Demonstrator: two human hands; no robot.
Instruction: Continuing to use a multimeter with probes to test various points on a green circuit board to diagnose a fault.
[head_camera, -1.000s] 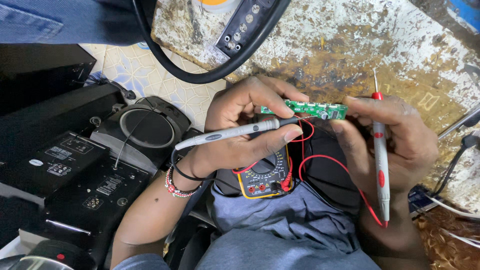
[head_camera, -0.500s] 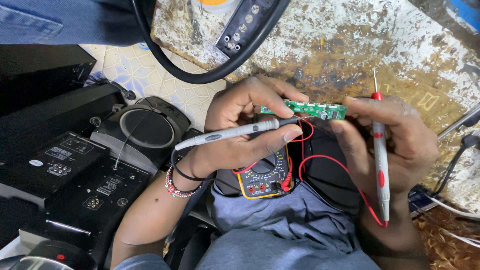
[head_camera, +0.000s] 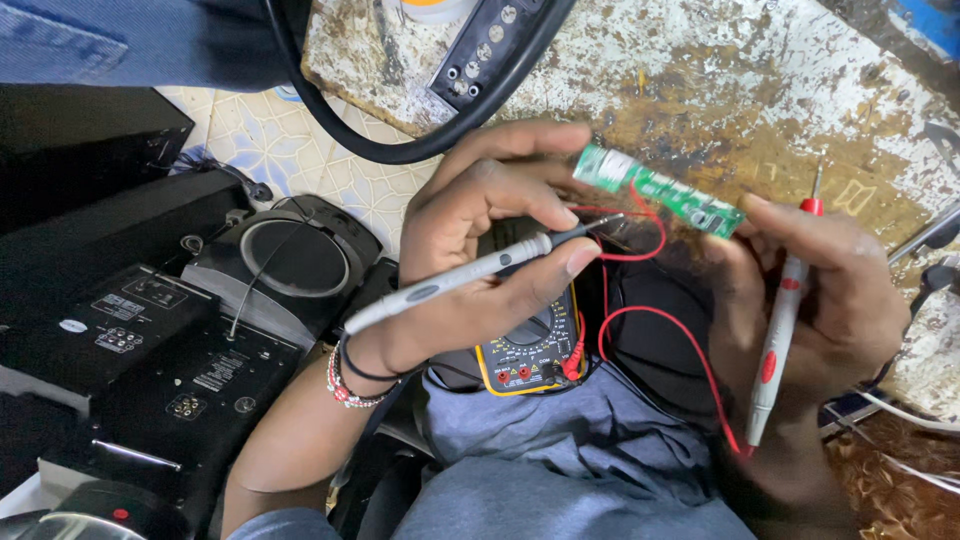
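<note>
Below, multimeter (head_camera: 528, 350) sits between hands; black speaker (head_camera: 290, 262) lies left

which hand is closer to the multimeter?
Left. The left hand, holding the grey probe, lies directly over the multimeter. The right hand, holding the red probe, sits off to its right.

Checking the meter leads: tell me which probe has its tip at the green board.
The grey-handled probe in the left hand; the red probe in the right hand points away.
</note>
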